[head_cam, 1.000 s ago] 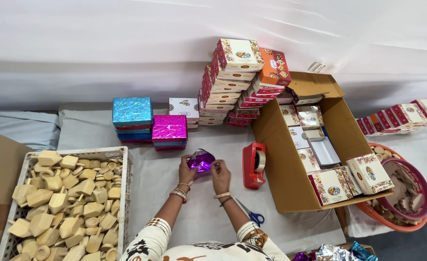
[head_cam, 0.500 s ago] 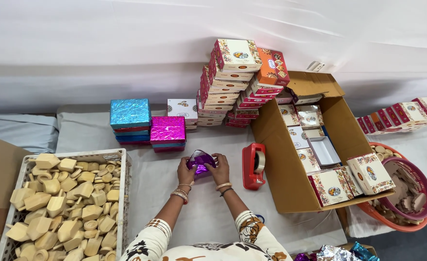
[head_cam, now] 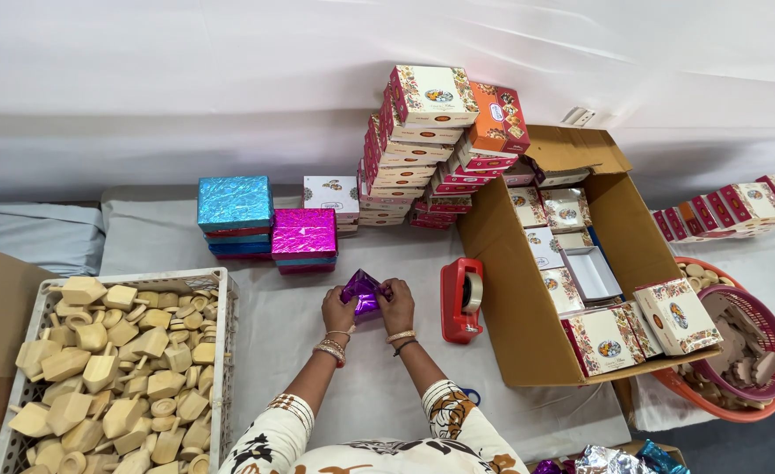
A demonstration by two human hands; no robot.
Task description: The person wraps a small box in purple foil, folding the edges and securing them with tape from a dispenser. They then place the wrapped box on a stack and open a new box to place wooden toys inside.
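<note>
Item: small object in purple foil [head_cam: 362,292], held just left of the red tape dispenser [head_cam: 462,300] on the grey-covered table [head_cam: 361,386].

Hands: left hand [head_cam: 338,310] and right hand [head_cam: 397,305] were close together, both clamped on the purple foil from either side, fingers pressing at its edges.

Progress, as judged: the foil already covered the object on every side in view, but it rose to a loose peak at the top and no tape could be made out on it, so the wrap looked closed yet not sealed. Three finished foil boxes [head_cam: 267,224], blue and pink, were stacked further from the person, left of the dispenser. Many unwrapped wooden pieces [head_cam: 115,360] filled a white crate [head_cam: 226,351] well left of the dispenser, so most of the stock seemed undone.

Appearance of the item: shiny, crinkled, deep purple with bright highlights; angular, pointed upward; contents hidden.

Also present: printed boxes [head_cam: 423,149] piled behind the dispenser; an open carton [head_cam: 528,351] of the same boxes just right of it.
</note>
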